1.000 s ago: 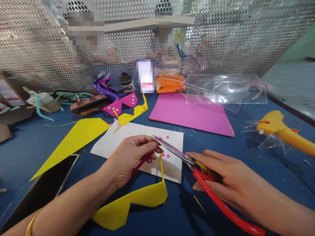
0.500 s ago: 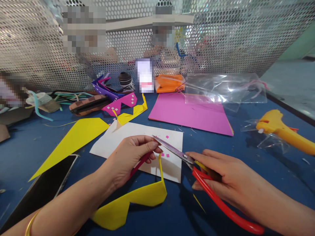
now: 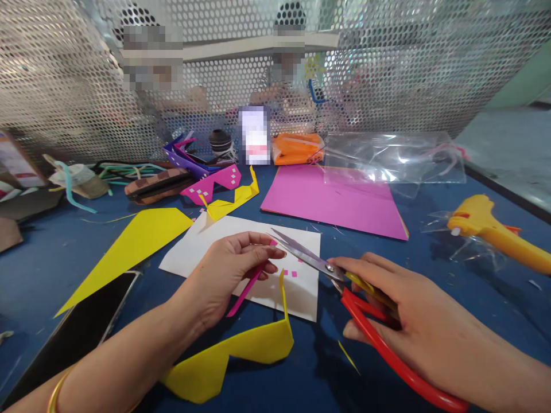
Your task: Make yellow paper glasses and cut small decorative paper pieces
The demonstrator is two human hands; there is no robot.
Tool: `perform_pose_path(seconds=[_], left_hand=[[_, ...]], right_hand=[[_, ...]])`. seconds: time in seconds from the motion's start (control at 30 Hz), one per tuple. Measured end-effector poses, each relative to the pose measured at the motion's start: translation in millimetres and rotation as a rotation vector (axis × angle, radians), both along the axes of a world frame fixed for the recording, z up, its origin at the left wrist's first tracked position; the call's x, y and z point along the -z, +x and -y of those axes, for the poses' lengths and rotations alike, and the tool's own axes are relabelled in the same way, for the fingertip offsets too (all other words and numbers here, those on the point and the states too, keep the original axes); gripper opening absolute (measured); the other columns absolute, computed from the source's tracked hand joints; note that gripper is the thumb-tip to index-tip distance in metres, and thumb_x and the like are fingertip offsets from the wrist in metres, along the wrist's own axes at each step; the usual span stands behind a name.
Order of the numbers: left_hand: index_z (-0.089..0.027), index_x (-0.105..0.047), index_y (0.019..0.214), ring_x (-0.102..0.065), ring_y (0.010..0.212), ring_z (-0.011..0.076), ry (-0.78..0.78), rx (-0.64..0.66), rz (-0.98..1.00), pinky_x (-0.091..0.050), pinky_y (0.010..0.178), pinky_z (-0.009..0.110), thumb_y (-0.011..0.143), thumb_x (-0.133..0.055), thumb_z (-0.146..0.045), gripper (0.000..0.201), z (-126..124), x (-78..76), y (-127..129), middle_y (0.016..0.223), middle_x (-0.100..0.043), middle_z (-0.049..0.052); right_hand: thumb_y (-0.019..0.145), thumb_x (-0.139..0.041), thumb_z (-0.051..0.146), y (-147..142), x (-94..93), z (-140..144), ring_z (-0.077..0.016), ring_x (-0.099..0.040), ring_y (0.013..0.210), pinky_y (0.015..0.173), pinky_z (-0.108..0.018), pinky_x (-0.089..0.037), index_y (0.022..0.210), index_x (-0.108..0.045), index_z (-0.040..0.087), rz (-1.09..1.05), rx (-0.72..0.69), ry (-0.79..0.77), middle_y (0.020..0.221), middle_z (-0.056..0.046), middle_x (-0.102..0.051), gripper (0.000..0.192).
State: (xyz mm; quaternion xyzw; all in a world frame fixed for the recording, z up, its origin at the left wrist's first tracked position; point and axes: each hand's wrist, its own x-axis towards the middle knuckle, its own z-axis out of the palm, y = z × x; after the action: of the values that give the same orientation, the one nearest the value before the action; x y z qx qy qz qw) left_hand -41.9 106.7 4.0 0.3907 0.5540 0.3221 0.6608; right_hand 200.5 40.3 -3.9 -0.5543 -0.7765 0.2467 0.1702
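Your left hand pinches a thin pink strip between thumb and fingers, fingers closed on its far end, the rest of the strip slanting down toward you over the white sheet. Your right hand grips red-handled scissors, fingers wrapped through and around the handles; the blades are slightly parted, tips right at the strip's pinched end, near your left fingertips. Small pink squares lie on the white sheet just under the blades. Yellow paper glasses stand on the blue tabletop near you, one arm sticking up beside the sheet. Left: yellow triangle offcut, dark phone. Far: pink sheet, clear plastic bag, orange bundle, finished paper glasses in pink, purple and brown. Far right: yellow tool on cellophane. Perforated metal screen behind, people beyond it.
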Motion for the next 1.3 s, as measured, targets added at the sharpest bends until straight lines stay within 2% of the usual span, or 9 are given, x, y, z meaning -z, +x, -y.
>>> perform_pose_path(seconds=[0.13, 0.3, 0.6, 0.83, 1.0, 1.3], left_hand=[[-0.018, -0.067, 0.082, -0.058, 0.058, 0.007, 0.004, 0.005, -0.001, -0.047, 0.059, 0.019, 0.076, -0.074, -0.022, 0.01, 0.1, 0.6, -0.1, 0.077, -0.073, 0.001], [-0.017, -0.068, 0.081, -0.059, 0.059, 0.0092, 0.045, -0.002, -0.038, -0.048, 0.06, 0.021, 0.075, -0.072, -0.022, 0.009, 0.0, 0.6, 0.9, 0.072, -0.071, 0.001], [-0.016, -0.069, 0.082, -0.056, 0.055, 0.0068, -0.003, 0.003, -0.029, -0.045, 0.057, 0.019, 0.076, -0.071, -0.017, 0.007, 1.5, -0.9, 2.7, 0.07, -0.07, 0.0], [-0.017, -0.069, 0.081, -0.057, 0.056, 0.0079, -0.006, 0.007, -0.046, -0.047, 0.058, 0.02, 0.075, -0.071, -0.02, 0.007, 1.6, -0.3, 2.4, 0.073, -0.071, 0.001], [-0.017, -0.07, 0.08, -0.056, 0.056, 0.0064, 0.0, 0.015, -0.032, -0.045, 0.055, 0.017, 0.076, -0.071, -0.019, 0.005, 0.7, 1.8, 2.1, 0.068, -0.069, 0.0], [-0.016, -0.07, 0.079, -0.056, 0.055, 0.0059, -0.021, 0.012, -0.021, -0.044, 0.054, 0.016, 0.077, -0.072, -0.02, 0.005, -0.2, 0.4, 3.2, 0.068, -0.07, 0.0]], right_hand=[[0.082, -0.068, 0.044, 0.1, 3.2, 0.7, -0.0267, -0.07, 0.089, 0.057, -0.033, -0.059, 0.133, -0.058, 0.029, 0.039, 0.0, 0.036, 0.114, -0.009, -0.069, 0.053], [0.084, -0.066, 0.045, 0.0, 2.9, 0.8, -0.0262, -0.072, 0.09, 0.062, -0.034, -0.061, 0.129, -0.061, 0.029, 0.041, -0.016, 0.048, 0.112, -0.008, -0.071, 0.048], [0.092, -0.056, 0.043, 2.1, 2.1, 0.5, -0.024, -0.072, 0.089, 0.063, -0.033, -0.061, 0.134, -0.058, 0.029, 0.033, -0.078, 0.034, 0.116, -0.008, -0.07, 0.045], [0.091, -0.059, 0.041, 3.0, 2.4, 0.4, -0.0236, -0.071, 0.087, 0.064, -0.033, -0.061, 0.134, -0.059, 0.03, -0.014, -0.083, 0.015, 0.109, -0.008, -0.071, 0.044], [0.092, -0.059, 0.04, 2.1, 2.3, 0.1, -0.0197, -0.069, 0.08, 0.067, -0.031, -0.059, 0.132, -0.06, 0.029, -0.036, -0.082, -0.026, 0.098, -0.006, -0.069, 0.042], [0.095, -0.05, 0.048, 3.6, 3.0, -1.7, -0.0201, -0.069, 0.079, 0.062, -0.03, -0.058, 0.132, -0.059, 0.027, -0.012, -0.101, -0.034, 0.102, -0.007, -0.069, 0.043]])
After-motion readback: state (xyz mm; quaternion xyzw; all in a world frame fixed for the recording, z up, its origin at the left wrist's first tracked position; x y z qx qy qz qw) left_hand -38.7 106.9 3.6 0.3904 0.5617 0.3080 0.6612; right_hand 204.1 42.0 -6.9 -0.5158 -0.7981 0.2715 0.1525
